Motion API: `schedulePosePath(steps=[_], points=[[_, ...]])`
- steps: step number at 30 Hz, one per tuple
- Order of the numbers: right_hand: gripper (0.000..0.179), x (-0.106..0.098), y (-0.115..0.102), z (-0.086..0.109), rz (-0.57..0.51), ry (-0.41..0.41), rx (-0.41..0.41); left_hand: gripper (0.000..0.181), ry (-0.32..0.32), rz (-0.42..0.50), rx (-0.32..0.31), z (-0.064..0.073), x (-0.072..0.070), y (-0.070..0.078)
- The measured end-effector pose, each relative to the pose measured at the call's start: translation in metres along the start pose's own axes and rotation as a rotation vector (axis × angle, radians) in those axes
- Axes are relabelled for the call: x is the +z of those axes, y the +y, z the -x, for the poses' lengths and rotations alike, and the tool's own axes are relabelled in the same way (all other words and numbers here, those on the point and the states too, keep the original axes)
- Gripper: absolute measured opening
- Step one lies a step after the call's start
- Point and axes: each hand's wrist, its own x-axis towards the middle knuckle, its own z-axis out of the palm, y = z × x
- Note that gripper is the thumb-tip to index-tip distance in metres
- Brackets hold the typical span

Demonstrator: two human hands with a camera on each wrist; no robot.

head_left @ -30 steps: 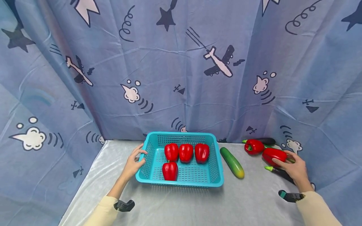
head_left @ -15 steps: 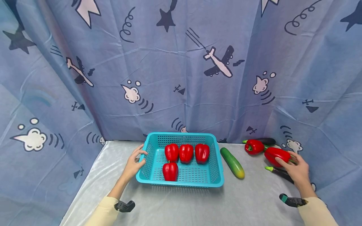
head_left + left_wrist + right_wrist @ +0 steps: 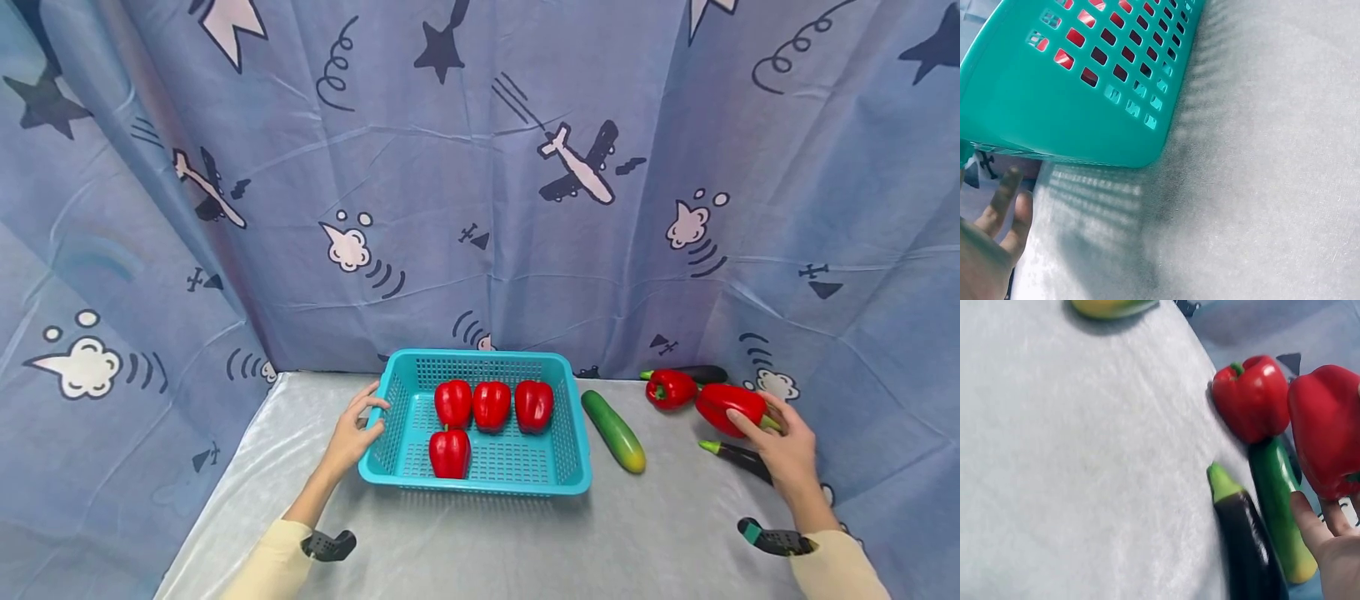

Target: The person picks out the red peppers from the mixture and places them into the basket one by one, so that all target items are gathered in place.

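My right hand (image 3: pixel 787 442) grips a red bell pepper (image 3: pixel 729 408), thumb on the near side and stem toward the palm. In the right wrist view this bell pepper (image 3: pixel 1325 434) is held over a green cucumber (image 3: pixel 1279 500), beside another red bell pepper (image 3: pixel 1252 400). An eggplant (image 3: pixel 1244 544) with a green cap lies close to the hand. At the left end of the turquoise basket (image 3: pixel 480 489), my left hand (image 3: pixel 352 433) has its fingertips right at the rim, fingers loosely bent. Several red bell peppers, one of them in front (image 3: pixel 450 455), lie in the basket.
A green cucumber with a yellow end (image 3: pixel 615 432) lies just right of the basket. Another eggplant (image 3: pixel 705 374) lies at the back right, behind the red pepper there. Blue patterned curtains (image 3: pixel 480 208) enclose the back and sides of the cloth-covered table (image 3: pixel 637 533).
The right hand has raised the bell pepper slightly and tilted it, so more of its stem shows. My left hand and the basket have stayed in place.
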Motion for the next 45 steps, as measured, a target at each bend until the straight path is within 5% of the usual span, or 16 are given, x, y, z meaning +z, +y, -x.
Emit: schedulePosePath(steps=[10,15,19,30,34,40,45], points=[[0.076,0.014,-0.021,0.012,-0.129,-0.075,-0.025,0.024,-0.02,0.002,-0.018,-0.002,-0.003,-0.01],[0.073,0.023,-0.033,0.017,-0.389,-0.134,-0.001,0.025,-0.019,0.0,-0.022,-0.003,-0.002,-0.008],[0.069,0.032,-0.042,0.022,-0.477,-0.193,0.013,0.025,-0.012,-0.001,-0.011,-0.002,-0.002,-0.009],[0.069,0.053,-0.061,0.036,-0.443,-0.327,0.017,0.023,-0.003,0.017,0.005,0.0,-0.002,-0.008],[0.067,0.059,-0.064,0.038,-0.442,-0.391,0.012,0.023,-0.009,0.026,-0.001,0.001,-0.002,0.009],[0.064,0.071,-0.067,0.04,-0.474,-0.489,-0.033,0.023,-0.018,0.027,-0.02,-0.001,-0.003,-0.004],[0.069,0.079,-0.076,0.043,-0.358,-0.55,-0.053,0.023,-0.013,0.022,-0.011,-0.002,-0.002,-0.01]])
